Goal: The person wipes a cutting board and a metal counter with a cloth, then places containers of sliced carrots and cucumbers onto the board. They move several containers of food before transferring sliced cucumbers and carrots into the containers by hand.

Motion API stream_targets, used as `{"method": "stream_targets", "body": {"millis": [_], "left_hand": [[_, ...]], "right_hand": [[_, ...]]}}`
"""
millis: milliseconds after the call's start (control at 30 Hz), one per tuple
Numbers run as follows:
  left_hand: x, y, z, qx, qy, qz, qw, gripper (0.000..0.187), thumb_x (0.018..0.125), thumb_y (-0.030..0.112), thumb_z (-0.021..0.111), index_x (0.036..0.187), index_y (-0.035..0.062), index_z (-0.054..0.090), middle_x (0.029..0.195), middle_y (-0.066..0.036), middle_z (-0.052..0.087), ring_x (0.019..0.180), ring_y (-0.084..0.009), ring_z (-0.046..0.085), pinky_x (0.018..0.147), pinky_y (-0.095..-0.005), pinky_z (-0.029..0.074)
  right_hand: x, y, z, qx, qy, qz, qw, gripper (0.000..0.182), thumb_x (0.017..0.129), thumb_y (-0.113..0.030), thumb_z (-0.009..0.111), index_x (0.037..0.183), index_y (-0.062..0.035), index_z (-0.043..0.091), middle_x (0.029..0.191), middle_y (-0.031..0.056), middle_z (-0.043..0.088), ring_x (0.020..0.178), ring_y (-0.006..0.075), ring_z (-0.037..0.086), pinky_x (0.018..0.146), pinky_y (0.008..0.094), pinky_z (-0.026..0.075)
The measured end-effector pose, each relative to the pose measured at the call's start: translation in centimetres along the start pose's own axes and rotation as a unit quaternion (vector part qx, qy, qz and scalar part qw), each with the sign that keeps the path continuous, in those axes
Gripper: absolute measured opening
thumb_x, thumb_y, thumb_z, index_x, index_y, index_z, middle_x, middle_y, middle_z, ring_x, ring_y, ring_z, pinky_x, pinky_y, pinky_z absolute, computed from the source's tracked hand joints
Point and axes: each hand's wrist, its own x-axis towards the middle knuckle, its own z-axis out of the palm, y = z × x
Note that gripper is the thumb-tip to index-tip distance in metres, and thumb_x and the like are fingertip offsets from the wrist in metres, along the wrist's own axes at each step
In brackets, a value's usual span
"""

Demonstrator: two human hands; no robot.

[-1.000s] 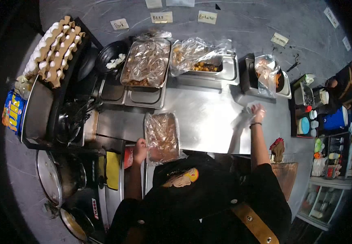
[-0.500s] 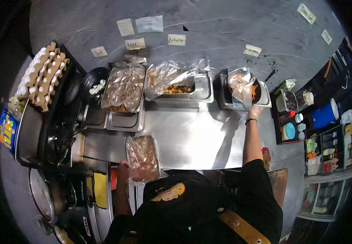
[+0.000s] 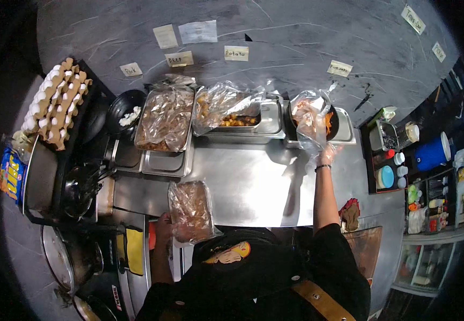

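My right hand [image 3: 327, 155] reaches forward to the right end of the counter. Its fingers are closed on the near edge of a clear plastic bag [image 3: 308, 120], which lies across a dark round pan [image 3: 340, 125] with orange pieces in it. My left hand [image 3: 164, 222] is low, at the left edge of a shallow tray [image 3: 190, 206] wrapped in clear plastic with brownish food inside. The tray overlaps the counter's front edge, close to my body. The left fingers are mostly hidden, but they appear to grip the tray's side.
Plastic-covered metal trays of meat [image 3: 165, 120] and potatoes [image 3: 234, 122] line the back of the steel counter [image 3: 242, 182]. Egg cartons [image 3: 60, 107] and a black pan [image 3: 119, 112] are at left. A condiment box [image 3: 384, 179] stands at right.
My right hand has drawn back slightly toward me and left, with the bag shifted and more of the orange pieces' pan showing. The left hand and wrapped tray have barely moved.
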Motion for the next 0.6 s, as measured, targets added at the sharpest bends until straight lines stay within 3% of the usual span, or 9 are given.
{"method": "stream_targets", "body": {"millis": [133, 200, 267, 333, 400, 433, 467, 500, 600], "left_hand": [[-0.8, 1.1, 0.1, 0.058, 0.005, 0.154, 0.986, 0.031, 0.062, 0.002, 0.068, 0.089, 0.0043, 0.052, 0.079, -0.005, 0.058, 0.074, -0.0143, 0.058, 0.066, -0.0272, 0.047], [-1.0, 0.8, -0.1, 0.091, 0.026, 0.178, 0.979, 0.029, 0.062, 0.002, 0.068, 0.085, 0.0046, 0.051, 0.075, -0.005, 0.057, 0.071, -0.0132, 0.057, 0.064, -0.0268, 0.046], [0.9, -3.6, -0.6, 0.166, 0.029, 0.111, 0.98, 0.024, 0.062, 0.002, 0.066, 0.078, 0.0044, 0.048, 0.067, -0.004, 0.052, 0.063, -0.0117, 0.054, 0.057, -0.0271, 0.044], [1.2, -4.5, 0.0, 0.089, 0.034, 0.156, 0.983, 0.023, 0.062, 0.001, 0.064, 0.077, 0.0043, 0.047, 0.063, -0.004, 0.05, 0.06, -0.0117, 0.052, 0.054, -0.0271, 0.043], [0.4, -4.1, 0.0, 0.013, 0.069, 0.196, 0.978, 0.022, 0.063, 0.0, 0.063, 0.076, 0.0042, 0.046, 0.06, -0.004, 0.048, 0.056, -0.0116, 0.05, 0.051, -0.0271, 0.041], [-0.2, -3.3, 0.2, 0.028, 0.07, 0.095, 0.993, 0.022, 0.062, -0.001, 0.062, 0.075, 0.0043, 0.045, 0.058, -0.004, 0.047, 0.056, -0.0115, 0.05, 0.05, -0.0271, 0.041], [-1.0, -2.5, 0.1, 0.037, 0.065, -0.007, 0.997, 0.023, 0.062, -0.001, 0.062, 0.075, 0.0045, 0.044, 0.056, -0.003, 0.046, 0.055, -0.0115, 0.051, 0.05, -0.0271, 0.04], [-2.1, -1.8, 0.0, 0.028, 0.084, -0.014, 0.996, 0.023, 0.062, -0.001, 0.062, 0.075, 0.0045, 0.044, 0.056, -0.003, 0.046, 0.055, -0.0115, 0.051, 0.05, -0.0271, 0.04], [-4.4, 0.1, -0.3, -0.004, 0.107, 0.006, 0.994, 0.024, 0.061, -0.001, 0.062, 0.073, 0.0049, 0.043, 0.055, -0.003, 0.044, 0.056, -0.0115, 0.05, 0.05, -0.0272, 0.04]], "right_hand": [[1.1, -3.6, -0.6, -0.204, -0.171, 0.058, 0.962, 0.025, 0.083, -0.011, 0.041, 0.099, -0.002, 0.058, 0.1, 0.0049, 0.061, 0.096, 0.0222, 0.053, 0.108, 0.0412, 0.001], [-0.4, -7.2, 0.8, 0.202, 0.103, 0.162, 0.96, 0.063, 0.084, -0.033, 0.052, 0.128, 0.0058, 0.028, 0.119, 0.0128, 0.051, 0.115, 0.0217, 0.043, 0.108, 0.0389, 0.006], [1.0, -3.0, -0.4, -0.184, -0.139, -0.032, 0.972, 0.048, 0.088, -0.036, 0.034, 0.124, -0.005, 0.045, 0.122, 0.0092, 0.051, 0.116, 0.0247, 0.045, 0.104, 0.0565, -0.001], [1.7, -2.4, -1.9, -0.486, -0.206, -0.103, 0.843, 0.026, 0.084, -0.025, 0.043, 0.091, -0.0123, 0.065, 0.082, 0.0036, 0.065, 0.088, 0.0217, 0.06, 0.103, 0.0583, 0.011], [0.8, -3.2, -2.5, 0.024, -0.14, 0.052, 0.988, 0.011, 0.08, -0.016, 0.055, 0.079, -0.0063, 0.061, 0.079, 0.006, 0.062, 0.081, 0.0172, 0.057, 0.084, 0.0438, 0.032], [0.5, -3.7, -2.2, 0.307, -0.155, 0.205, 0.916, 0.01, 0.079, -0.014, 0.056, 0.081, -0.0054, 0.061, 0.076, 0.0054, 0.06, 0.076, 0.017, 0.057, 0.063, 0.0378, 0.049], [-1.3, -7.6, -1.6, 0.343, -0.036, 0.344, 0.873, 0.019, 0.078, -0.019, 0.06, 0.089, -0.0035, 0.06, 0.08, 0.0065, 0.056, 0.076, 0.0189, 0.055, 0.059, 0.0353, 0.047], [-1.9, -4.2, -2.3, 0.095, -0.266, 0.142, 0.949, 0.038, 0.079, -0.022, 0.061, 0.111, -0.0059, 0.048, 0.084, 0.0094, 0.056, 0.077, 0.022, 0.055, 0.061, 0.0354, 0.049], [-9.3, -12.9, -2.4, 0.361, -0.193, 0.254, 0.876, 0.064, 0.084, -0.018, 0.057, 0.13, -0.0156, 0.013, 0.086, 0.0123, 0.055, 0.069, 0.0224, 0.056, 0.059, 0.0331, 0.05]]}}
